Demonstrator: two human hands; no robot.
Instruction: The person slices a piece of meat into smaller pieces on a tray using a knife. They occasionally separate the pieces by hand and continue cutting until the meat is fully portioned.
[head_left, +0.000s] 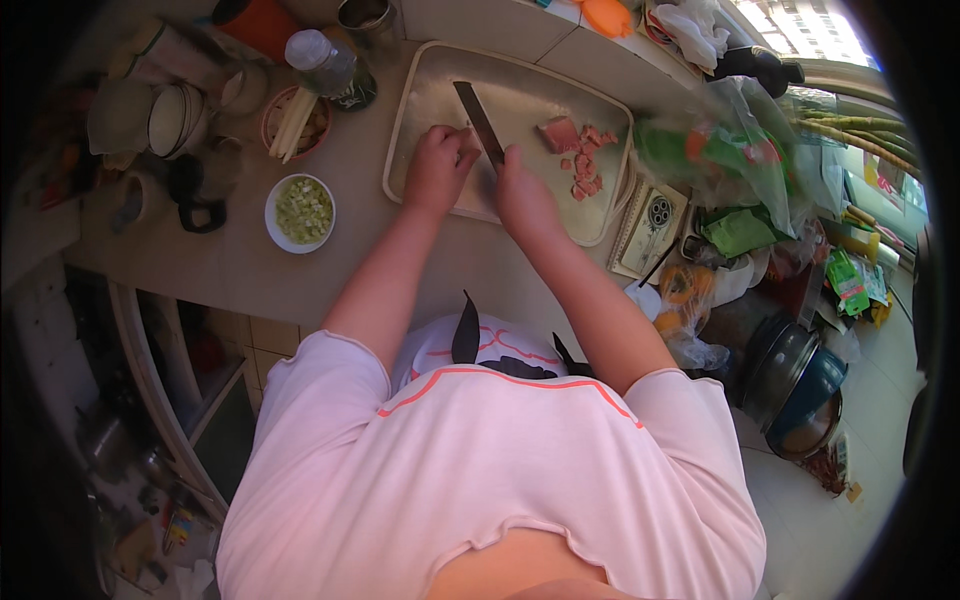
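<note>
My right hand (523, 191) grips a kitchen knife (480, 120), its dark blade pointing away over the cutting board (510, 75), a pale tray-like one with a raised rim. Just left of the blade, my left hand (441, 166) rests low over the board with its fingers bent together. Whether a small piece is pinched in those fingertips, I cannot tell. On the board's right side lies a block of pink meat (559, 136), with several small meat cubes (586, 171) beside and below it. A white bowl (271, 229) of chopped pale-green vegetable (303, 211) stands left of my left forearm.
Behind the bowl are a red-rimmed dish (327, 135) with pale sticks across it, and a clear-capped bottle (319, 60). Stacked bowls (176, 120) crowd the far left. To the right lie a spiral notebook (649, 225), plastic bags (720, 142) and dark pots (780, 364).
</note>
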